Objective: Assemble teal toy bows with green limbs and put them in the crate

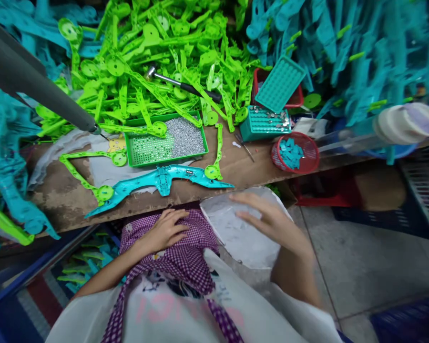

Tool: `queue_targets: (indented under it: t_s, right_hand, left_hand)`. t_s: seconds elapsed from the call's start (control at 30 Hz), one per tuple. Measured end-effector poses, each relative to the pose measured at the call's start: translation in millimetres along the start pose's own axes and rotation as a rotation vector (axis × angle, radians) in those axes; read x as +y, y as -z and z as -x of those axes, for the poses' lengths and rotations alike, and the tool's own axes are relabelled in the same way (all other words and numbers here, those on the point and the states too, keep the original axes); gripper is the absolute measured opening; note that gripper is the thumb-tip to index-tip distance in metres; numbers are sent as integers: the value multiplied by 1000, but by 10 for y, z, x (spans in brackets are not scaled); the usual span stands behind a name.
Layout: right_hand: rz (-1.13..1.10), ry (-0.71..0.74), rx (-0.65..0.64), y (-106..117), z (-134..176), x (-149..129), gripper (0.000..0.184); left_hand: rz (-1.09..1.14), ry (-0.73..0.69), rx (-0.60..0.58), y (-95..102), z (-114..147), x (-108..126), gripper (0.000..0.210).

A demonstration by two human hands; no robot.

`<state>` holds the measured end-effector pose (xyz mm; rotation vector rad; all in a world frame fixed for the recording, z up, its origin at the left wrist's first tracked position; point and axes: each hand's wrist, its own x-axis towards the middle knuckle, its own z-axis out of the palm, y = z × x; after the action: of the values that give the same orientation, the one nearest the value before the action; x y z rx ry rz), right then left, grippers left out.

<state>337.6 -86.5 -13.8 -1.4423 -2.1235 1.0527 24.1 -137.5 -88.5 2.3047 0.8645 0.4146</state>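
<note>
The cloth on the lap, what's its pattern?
The lap cloth is purple-and-white checked, clearest in the head view.

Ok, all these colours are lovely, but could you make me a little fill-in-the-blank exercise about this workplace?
1. The black-handled hammer lies on a pile of bright ____ plastic parts.
2. The left hand lies over an apron checked in white and ____.
3. Green arms meet the curved turquoise part near ____ ends.
4. The small round basket on the table, beyond the right hand, is ____.

Missing words: green; purple; both; red.
</note>
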Motion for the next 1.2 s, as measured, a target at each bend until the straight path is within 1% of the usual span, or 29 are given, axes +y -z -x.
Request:
queue_targets:
  t_s: [0.03,0.07,0.1,0.13,0.17,0.2,0.27,0.3,0.33,0.37,0.4,0.43,0.5,0.53,0.6,0.67,0.7,0.77,0.8,0.87,0.93,0.97,1.03,1.1,1.2]
  right_hand:
    - [-12,-5,157,-59,-141,-50,29]
    - [3,1,294,-122,-298,-99,27]
    - [40,31,372,-187,-455,-149,26]
    - [69,63,407,-254,-597,-205,24]
    - [60,94,425,-323,-714,-271,23]
    - [43,133,424,-392,-806,-348,21]
    - [-16,213,385,-530,-931,-525,18]
    - [-41,256,355,-596,-981,-620,17]
    - [-59,295,322,-656,-1034,-717,16]
    - [-76,320,300,-707,-1096,-811,16]
    - [-95,329,298,-746,-1168,-901,16]
    - [-114,321,321,-768,-1250,-983,18]
    - [-130,282,434,-761,-1421,-1106,26]
    - [-124,272,502,-733,-1497,-1141,32]
    - [-117,276,608,-656,-1596,-1150,40]
    - [-156,257,647,-600,-1594,-1087,41]
    - [-195,231,632,-597,-1556,-1037,38]
    - [-285,169,550,-659,-1433,-925,28]
    - [-321,152,495,-722,-1363,-869,23]
    - [-356,164,360,-890,-1241,-762,18]
    - [-337,210,241,-1067,-1175,-662,18]
    - [-316,231,202,-1141,-1164,-612,19]
    - [-270,248,168,-1243,-1176,-518,21]
    - [-226,255,170,-1286,-1203,-442,22]
    - [-156,291,168,-1301,-1230,-390,21]
  left_hand:
    - [34,33,-16,19,58,-23,24]
    - [63,50,-14,59,109,-39,28]
    - [85,60,16,113,155,-46,30]
    - [94,75,82,175,200,-45,28]
    - [85,112,194,238,245,-38,24]
    - [55,176,352,294,288,-30,18]
    - [-54,379,713,362,350,-19,9]
    - [-108,483,850,369,360,-17,9]
    - [-147,565,921,356,351,-16,11]
    - [-158,611,910,326,325,-14,12]
    - [-141,624,837,282,286,-6,13]
    - [-104,619,736,228,244,6,15]
    - [-7,605,560,109,181,43,20]
    - [43,612,507,51,175,60,22]
    - [132,647,451,-58,218,70,24]
    - [210,672,416,-159,291,32,29]
    - [256,676,403,-208,313,-3,34]
    - [398,671,367,-301,289,-90,47]
    - [498,672,346,-338,236,-132,51]
    - [760,683,294,-379,68,-186,52]
    - [1053,700,252,-359,-114,-181,48]
    - [1177,706,248,-325,-179,-154,48]
    - [1316,704,258,-213,-217,-70,48]
    - [1306,700,259,-38,-116,24,44]
    - [1147,731,216,340,227,112,36]
